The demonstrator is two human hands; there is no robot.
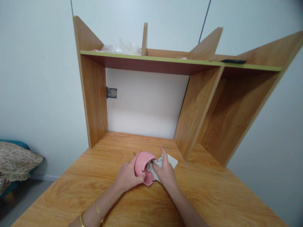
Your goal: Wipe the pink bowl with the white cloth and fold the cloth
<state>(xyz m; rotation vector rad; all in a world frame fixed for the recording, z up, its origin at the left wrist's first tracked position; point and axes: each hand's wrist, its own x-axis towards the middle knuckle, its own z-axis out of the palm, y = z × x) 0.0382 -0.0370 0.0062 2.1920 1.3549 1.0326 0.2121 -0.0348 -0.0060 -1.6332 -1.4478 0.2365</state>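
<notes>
A pink bowl-like piece (145,159) with notches in its rim is tilted on its side just above or on the wooden desk (132,205); I cannot tell whether it touches. My left hand (129,176) grips it from the left, thumb at the rim and fingers behind. A whitish cloth (159,164) is bunched partly inside the opening, with a flap out to the right. My right hand (165,171) presses the cloth into the piece, its index finger stretched up and the other fingers hidden in the folds.
A wooden shelf unit (151,60) stands at the back of the desk. A clear plastic bag (121,47) and a dark flat object (234,61) lie on its upper shelf. An open wall socket box (111,93) shows behind. At left is a patterned cushion (16,160).
</notes>
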